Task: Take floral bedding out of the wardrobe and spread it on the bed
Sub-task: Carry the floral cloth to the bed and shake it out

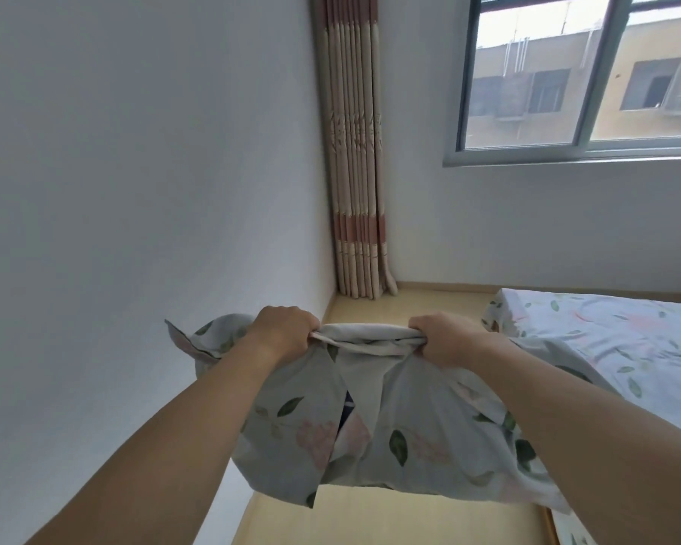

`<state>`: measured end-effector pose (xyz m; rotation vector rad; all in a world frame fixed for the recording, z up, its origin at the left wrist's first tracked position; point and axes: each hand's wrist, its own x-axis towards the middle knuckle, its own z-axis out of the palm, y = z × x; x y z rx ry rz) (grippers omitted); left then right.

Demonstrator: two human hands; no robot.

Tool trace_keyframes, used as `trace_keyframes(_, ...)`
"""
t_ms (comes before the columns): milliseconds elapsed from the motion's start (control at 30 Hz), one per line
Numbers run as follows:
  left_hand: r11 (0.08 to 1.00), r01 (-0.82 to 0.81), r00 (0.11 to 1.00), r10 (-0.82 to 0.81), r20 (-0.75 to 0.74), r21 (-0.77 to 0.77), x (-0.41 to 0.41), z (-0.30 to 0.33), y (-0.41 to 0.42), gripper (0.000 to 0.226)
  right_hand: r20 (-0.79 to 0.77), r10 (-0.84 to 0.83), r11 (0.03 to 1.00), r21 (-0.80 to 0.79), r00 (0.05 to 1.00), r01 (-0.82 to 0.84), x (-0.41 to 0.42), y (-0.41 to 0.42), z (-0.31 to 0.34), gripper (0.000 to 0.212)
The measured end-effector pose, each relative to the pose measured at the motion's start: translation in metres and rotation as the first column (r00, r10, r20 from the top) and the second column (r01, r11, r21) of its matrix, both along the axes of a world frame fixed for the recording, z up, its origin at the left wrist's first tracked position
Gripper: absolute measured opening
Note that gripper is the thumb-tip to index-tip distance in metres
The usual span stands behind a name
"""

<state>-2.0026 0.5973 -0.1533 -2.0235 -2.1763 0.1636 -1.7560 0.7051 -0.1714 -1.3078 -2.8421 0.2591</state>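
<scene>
I hold a pale grey floral bedding piece [405, 438], printed with green leaves and pink flowers, up in the air in front of me. My left hand [282, 334] grips its bunched top edge on the left. My right hand [447, 340] grips the same edge on the right, and a short stretch of cloth runs taut between the two fists. The rest of the fabric hangs down in loose folds beneath my forearms. The bed [614, 348] lies to the right, covered with a matching floral sheet. The wardrobe is out of sight.
A white wall [134, 190] fills the left side. A beige and red striped curtain [354, 159] hangs in the corner beside a window [582, 72]. A strip of light wooden floor [409, 308] runs between the wall and the bed.
</scene>
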Motion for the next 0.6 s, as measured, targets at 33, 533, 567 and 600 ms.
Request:
trace_keyframes(33, 1.0, 0.017, 1.0, -0.017, -0.001, -0.001, -0.005, -0.003, 0.025, 0.019, 0.013, -0.017, 1.0, 0.005, 1.0, 0.017, -0.004, 0.02, -0.001, 0.006)
trace_keyframes(533, 0.983, 0.178, 0.984, -0.177, -0.026, 0.052, -0.076, 0.021, 0.365, 0.017, -0.014, -0.174, 0.981, 0.087, 0.985, 0.174, -0.06, 0.314, 0.025, 0.013)
trace_keyframes(567, 0.981, 0.189, 0.982, -0.188, -0.025, 0.042, -0.082, 0.019, 0.384, 0.017, -0.011, -0.182, 0.98, 0.079, 0.983, 0.182, -0.064, 0.331, 0.022, 0.011)
trace_keyframes(600, 0.979, 0.202, 0.979, -0.201, -0.025, 0.034, -0.088, 0.015, 0.407, 0.017, -0.006, -0.194, 0.979, 0.066, 0.981, 0.194, -0.07, 0.351, 0.019, 0.009)
